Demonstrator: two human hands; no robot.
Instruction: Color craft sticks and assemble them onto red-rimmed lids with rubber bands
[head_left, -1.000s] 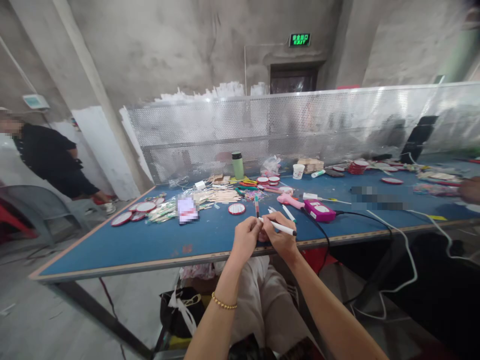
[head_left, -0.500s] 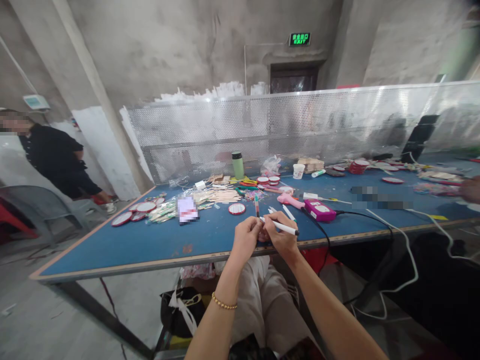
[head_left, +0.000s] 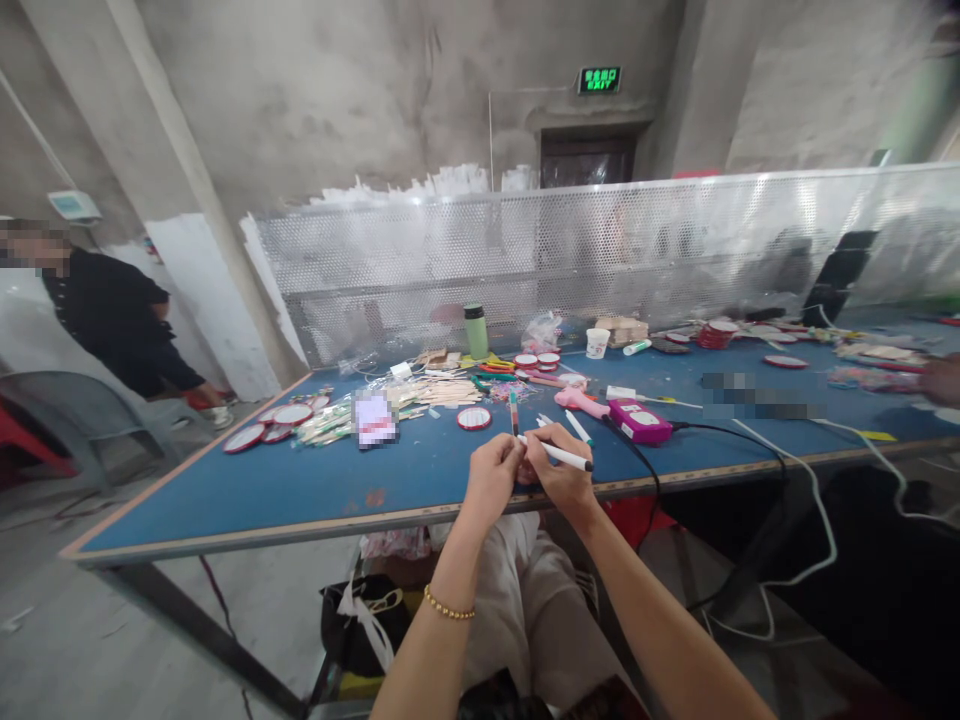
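At the table's near edge, my left hand (head_left: 493,478) pinches a narrow flat stick (head_left: 514,408) that stands up from the fingers, with teal and reddish-brown bands along it. My right hand (head_left: 562,470) grips a white marker pen (head_left: 564,457) like a writing tool, its black end pointing right. The pen's front end is close to the stick; whether it touches cannot be made out. Both sets of fingertips nearly meet. Just beyond lie more white markers (head_left: 579,427) and a round red-rimmed disc (head_left: 474,418).
A pile of wooden sticks (head_left: 450,389), a green bottle (head_left: 475,332), a paper cup (head_left: 597,343), a pink tool (head_left: 582,402) and a purple box (head_left: 640,421) with a black cable are on the blue table (head_left: 285,490). A perforated metal screen (head_left: 420,260) stands behind. A person (head_left: 112,310) is at far left.
The marker in my right hand has shifted slightly, its black end a little to the left. My left hand and the stick stay put. The person at far left has shifted slightly right.
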